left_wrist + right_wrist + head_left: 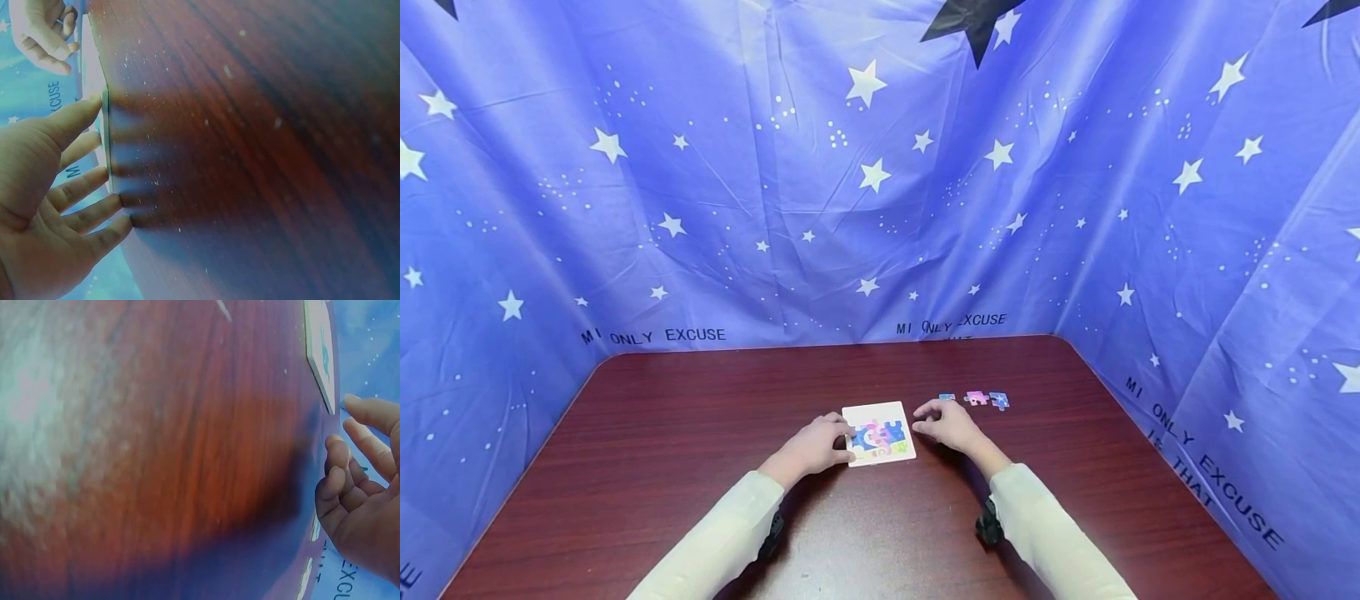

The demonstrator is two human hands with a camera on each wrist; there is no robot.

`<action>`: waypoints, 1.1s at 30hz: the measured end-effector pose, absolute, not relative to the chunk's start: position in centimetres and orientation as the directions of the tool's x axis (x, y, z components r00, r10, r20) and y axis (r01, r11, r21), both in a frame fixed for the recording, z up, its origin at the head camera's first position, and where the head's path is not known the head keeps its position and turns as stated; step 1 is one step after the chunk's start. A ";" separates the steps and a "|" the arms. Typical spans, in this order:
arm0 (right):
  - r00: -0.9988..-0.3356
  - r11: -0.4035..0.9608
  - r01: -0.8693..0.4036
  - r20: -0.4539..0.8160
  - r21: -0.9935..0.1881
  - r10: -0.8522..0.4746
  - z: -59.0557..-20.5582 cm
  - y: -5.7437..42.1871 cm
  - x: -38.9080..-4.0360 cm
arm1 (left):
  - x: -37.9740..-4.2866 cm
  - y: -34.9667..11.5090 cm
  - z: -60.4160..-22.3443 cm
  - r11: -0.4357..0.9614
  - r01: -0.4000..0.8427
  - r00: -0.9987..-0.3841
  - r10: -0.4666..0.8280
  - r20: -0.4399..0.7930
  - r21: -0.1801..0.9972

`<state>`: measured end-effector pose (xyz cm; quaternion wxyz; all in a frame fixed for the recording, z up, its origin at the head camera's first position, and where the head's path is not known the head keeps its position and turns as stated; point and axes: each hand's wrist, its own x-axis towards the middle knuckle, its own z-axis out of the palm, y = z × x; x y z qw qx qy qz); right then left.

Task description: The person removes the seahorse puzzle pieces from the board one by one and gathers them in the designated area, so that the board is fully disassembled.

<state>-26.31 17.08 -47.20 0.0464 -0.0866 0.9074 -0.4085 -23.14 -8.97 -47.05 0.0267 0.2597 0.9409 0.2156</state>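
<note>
Pale cream fabric left sleeve [711, 537]; black blocky device [772, 537] beside its cuff. Right of left sleeve: matching right sleeve [1051, 529], second black device [988, 525].

Your head view is bright, with pale sheen on the folds of the curtain [760, 217] and glare on the near part of the table [715, 392]; your wrist views look dimmer and softer; in the left one, blurred shadows streak from your left hand [47, 240]; in the right, whitish glare washes the left side and shadow darkens beside your right hand [369, 515].
</note>
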 end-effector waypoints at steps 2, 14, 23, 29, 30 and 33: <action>-0.976 0.637 -0.124 -0.023 -0.761 -0.218 -47.3 16.8 -26.3 | -23.2 -9.0 -47.1 0.772 0.477 -0.864 0.500 0.062 0.420; -0.954 0.608 -0.154 -0.043 -0.779 -0.296 -47.0 15.7 -25.9 | -23.0 -8.9 -46.8 0.768 0.493 -0.855 0.515 0.062 0.410; -0.945 0.647 -0.157 -0.076 -0.746 -0.318 -47.0 15.0 -26.1 | -23.0 -9.1 -46.9 0.769 0.496 -0.853 0.519 0.058 0.404; -0.943 0.676 -0.162 -0.089 -0.719 -0.321 -47.0 14.7 -26.2 | -23.1 -9.2 -47.0 0.772 0.504 -0.849 0.526 0.054 0.387; -0.943 0.679 -0.162 -0.090 -0.716 -0.320 -47.0 14.7 -26.2 | -23.1 -9.3 -46.9 0.770 0.505 -0.848 0.528 0.056 0.389; -0.941 0.680 -0.166 -0.091 -0.714 -0.325 -46.9 14.7 -26.1 | -23.1 -9.3 -46.9 0.764 0.510 -0.845 0.532 0.061 0.395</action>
